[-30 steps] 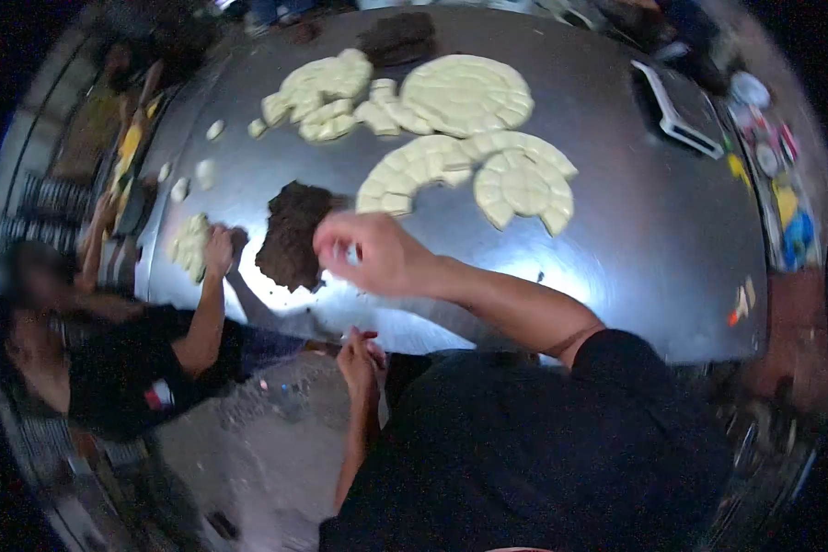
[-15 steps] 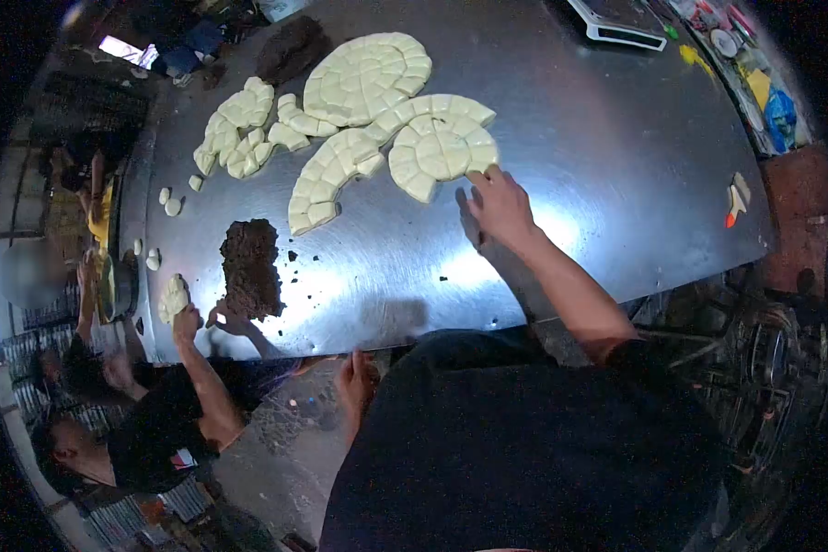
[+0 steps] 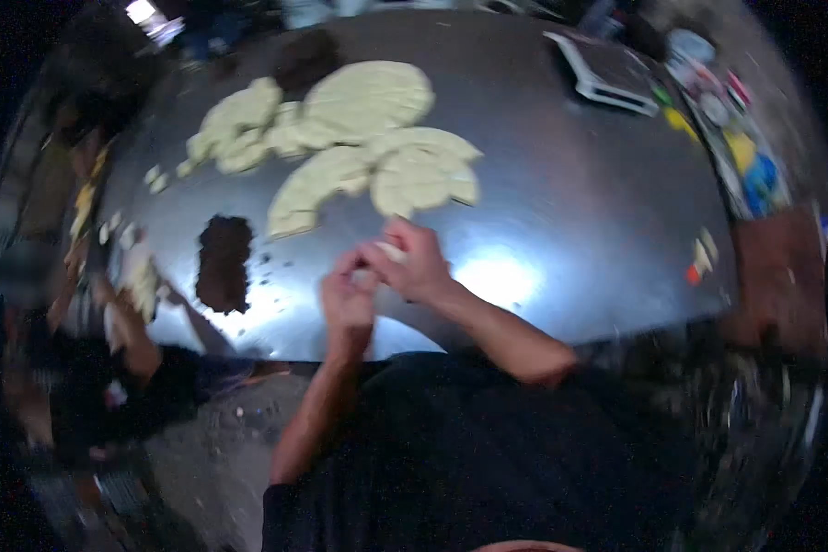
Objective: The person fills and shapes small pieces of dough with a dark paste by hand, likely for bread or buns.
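My left hand [image 3: 348, 304] and my right hand [image 3: 416, 264] meet above the near half of the metal table, both closed. Pale bits of a dough piece [image 3: 391, 251] show between the fingers; motion blur hides its shape. Just beyond my hands lies a small cut round of dough [image 3: 419, 179], with a gap at its lower right edge. A curved strip of dough [image 3: 317, 184] wraps its left and far sides. Farther back is a large scored dough round [image 3: 368, 101], with looser dough pieces [image 3: 239, 120] to its left.
A dark crumbly block [image 3: 224, 264] sits left on the metal table [image 3: 580, 230], a second dark mound [image 3: 306, 57] at the back. A white-edged scale-like device [image 3: 607, 74] stands back right. At the left, a co-worker's arm [image 3: 131, 336] reaches toward pale dough [image 3: 143, 281].
My right hand has come away from the small round toward me with a dough piece. My left hand has risen from below the table edge to meet it. The view has shifted.
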Action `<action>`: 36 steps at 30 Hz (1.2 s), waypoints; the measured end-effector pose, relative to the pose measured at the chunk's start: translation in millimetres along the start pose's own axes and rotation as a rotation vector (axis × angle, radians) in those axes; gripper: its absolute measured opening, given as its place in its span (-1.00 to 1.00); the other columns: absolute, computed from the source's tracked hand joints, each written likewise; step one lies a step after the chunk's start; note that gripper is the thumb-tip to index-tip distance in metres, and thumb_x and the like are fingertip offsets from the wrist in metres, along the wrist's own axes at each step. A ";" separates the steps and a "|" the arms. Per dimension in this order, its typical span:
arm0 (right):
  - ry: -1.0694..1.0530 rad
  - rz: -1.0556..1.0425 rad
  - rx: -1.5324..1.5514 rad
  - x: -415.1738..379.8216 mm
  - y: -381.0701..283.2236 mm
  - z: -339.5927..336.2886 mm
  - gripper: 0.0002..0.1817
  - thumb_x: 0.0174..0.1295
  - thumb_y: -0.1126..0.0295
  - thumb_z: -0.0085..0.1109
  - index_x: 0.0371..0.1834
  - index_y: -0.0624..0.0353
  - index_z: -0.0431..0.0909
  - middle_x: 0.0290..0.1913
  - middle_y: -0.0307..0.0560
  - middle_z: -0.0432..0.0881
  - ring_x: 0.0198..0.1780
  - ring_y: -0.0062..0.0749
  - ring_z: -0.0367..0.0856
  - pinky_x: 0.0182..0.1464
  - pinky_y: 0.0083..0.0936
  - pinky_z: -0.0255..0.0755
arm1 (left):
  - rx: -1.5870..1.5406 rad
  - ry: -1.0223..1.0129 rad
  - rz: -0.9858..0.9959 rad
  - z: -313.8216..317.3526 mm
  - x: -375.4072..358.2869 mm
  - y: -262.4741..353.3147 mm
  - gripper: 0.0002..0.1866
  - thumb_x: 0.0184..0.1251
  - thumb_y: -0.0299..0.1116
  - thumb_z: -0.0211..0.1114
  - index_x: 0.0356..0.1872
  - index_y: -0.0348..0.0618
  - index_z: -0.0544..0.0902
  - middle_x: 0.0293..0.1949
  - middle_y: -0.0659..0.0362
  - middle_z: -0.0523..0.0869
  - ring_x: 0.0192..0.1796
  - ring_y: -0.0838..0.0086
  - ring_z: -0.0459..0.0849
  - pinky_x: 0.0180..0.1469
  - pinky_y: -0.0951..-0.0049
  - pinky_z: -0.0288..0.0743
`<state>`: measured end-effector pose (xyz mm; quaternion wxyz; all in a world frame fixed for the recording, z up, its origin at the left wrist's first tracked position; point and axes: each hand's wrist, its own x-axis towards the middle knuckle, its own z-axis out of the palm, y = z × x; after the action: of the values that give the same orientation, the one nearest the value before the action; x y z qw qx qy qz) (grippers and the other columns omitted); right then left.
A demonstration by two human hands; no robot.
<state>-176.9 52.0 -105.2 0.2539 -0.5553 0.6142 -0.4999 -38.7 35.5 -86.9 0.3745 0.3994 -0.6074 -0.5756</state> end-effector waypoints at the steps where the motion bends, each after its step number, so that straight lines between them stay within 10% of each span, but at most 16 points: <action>1: 0.115 -0.054 -0.026 2.8 -22.2 -12.3 -0.69 0.13 0.20 0.27 -0.49 0.17 0.40 -0.55 -0.07 0.49 -0.54 -0.30 0.46 -0.46 -0.34 0.36 | -0.125 0.084 0.047 8.6 -1.2 13.2 -0.80 0.29 -0.48 0.23 -0.11 -0.34 0.63 -0.22 0.15 0.69 -0.14 0.50 0.61 0.01 0.48 0.46; 5: 0.436 -0.573 0.085 44.2 -45.6 -8.0 -0.68 0.16 0.26 0.23 -0.64 0.21 0.45 -0.67 -0.08 0.45 -0.61 -0.33 0.47 -0.53 -0.33 0.32 | -0.148 0.184 0.049 3.2 1.8 46.6 -0.87 0.31 -0.47 0.25 -0.23 -0.32 0.67 -0.24 0.20 0.66 -0.20 0.58 0.58 -0.09 0.58 0.45; 8: 0.350 -0.139 0.417 50.1 -67.2 3.6 -0.61 0.25 0.37 0.13 -0.75 0.24 0.45 -0.78 -0.12 0.37 -0.71 -0.44 0.40 -0.59 -0.47 0.28 | -0.063 0.365 0.140 6.3 6.3 67.6 -0.81 0.38 -0.34 0.21 -0.33 -0.27 0.66 -0.36 0.25 0.61 -0.32 0.69 0.51 -0.26 0.69 0.37; 10: 0.314 -0.371 0.198 37.0 -93.0 33.4 -0.61 0.28 0.40 0.07 -0.73 0.30 0.45 -0.81 -0.15 0.32 -0.75 -0.51 0.31 -0.62 -0.49 0.24 | -0.269 0.360 0.040 -29.5 15.2 65.3 -0.72 0.43 -0.26 0.14 -0.40 -0.25 0.63 -0.36 0.23 0.61 -0.36 0.65 0.51 -0.30 0.65 0.36; 15: 0.015 -0.296 0.386 10.9 -96.6 64.7 -0.70 0.22 0.43 0.10 -0.65 0.33 0.54 -0.71 -0.08 0.48 -0.66 -0.43 0.51 -0.56 -0.46 0.35 | -0.213 0.436 0.055 -104.9 -10.8 11.0 -0.55 0.54 -0.08 -0.06 -0.51 -0.13 0.51 -0.38 0.20 0.62 -0.43 0.44 0.54 -0.29 0.40 0.41; 20: -0.484 -0.668 0.296 35.2 -30.3 165.4 -0.87 0.09 0.42 0.22 -0.42 0.28 0.61 -0.29 -0.01 0.64 -0.30 -0.22 0.61 -0.25 -0.42 0.47 | -0.659 0.553 -0.403 -200.9 -59.6 -84.8 -0.78 0.47 -0.20 0.05 -0.24 -0.12 0.53 -0.24 0.12 0.64 -0.19 0.40 0.59 -0.09 0.28 0.52; 22: -0.677 -0.176 0.031 57.8 -12.3 204.4 -0.71 0.02 0.45 0.25 -0.15 0.24 0.60 -0.19 0.08 0.61 -0.14 -0.10 0.62 -0.15 -0.32 0.51 | -0.560 0.483 -0.472 -214.9 -85.1 -108.5 -0.79 0.44 -0.23 0.08 -0.15 -0.14 0.54 -0.17 0.08 0.64 -0.11 0.38 0.61 -0.03 0.27 0.53; 24: -0.306 -0.581 -0.136 101.8 35.0 266.3 -0.63 0.04 0.45 0.23 -0.03 0.27 0.52 -0.18 0.07 0.59 -0.07 -0.07 0.57 -0.06 -0.27 0.48 | -1.026 0.524 -0.382 -220.5 -99.1 -111.8 -0.75 0.43 -0.27 0.08 -0.05 -0.21 0.55 -0.08 -0.02 0.63 -0.05 0.28 0.63 0.00 0.32 0.54; 27: -0.261 -0.645 -0.153 149.8 58.2 329.1 -0.66 0.13 0.45 0.12 0.00 0.26 0.50 -0.13 0.05 0.56 -0.04 -0.03 0.54 -0.08 -0.19 0.47 | -1.537 0.405 -0.228 -227.7 -127.8 -107.4 -0.69 0.42 -0.32 0.05 0.04 -0.29 0.53 -0.06 -0.01 0.64 -0.02 0.23 0.63 0.05 0.30 0.54; 29: -0.327 -0.711 -0.410 162.2 63.7 350.5 -0.73 0.17 0.45 0.07 -0.08 0.34 0.50 -0.04 0.13 0.51 -0.03 0.04 0.51 0.00 -0.16 0.42 | -0.942 0.486 -0.337 -226.1 -139.2 -117.3 -0.70 0.43 -0.34 0.03 0.03 -0.32 0.53 -0.05 -0.01 0.64 -0.01 0.22 0.63 0.06 0.29 0.54; 36: -0.322 -0.555 -0.446 157.9 66.6 338.7 -0.80 0.16 0.40 0.06 -0.29 0.30 0.59 -0.19 0.14 0.58 -0.10 0.02 0.55 -0.02 -0.13 0.43 | -1.280 0.499 -0.579 -230.7 -117.7 -109.2 -0.75 0.36 -0.39 0.14 -0.02 -0.30 0.54 -0.12 0.01 0.67 -0.11 0.28 0.68 -0.09 0.28 0.63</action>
<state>48.0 -216.1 -252.3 0.0753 -0.8133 0.4867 -0.3100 225.4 49.0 -182.2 0.4941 0.3661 0.0793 -0.7846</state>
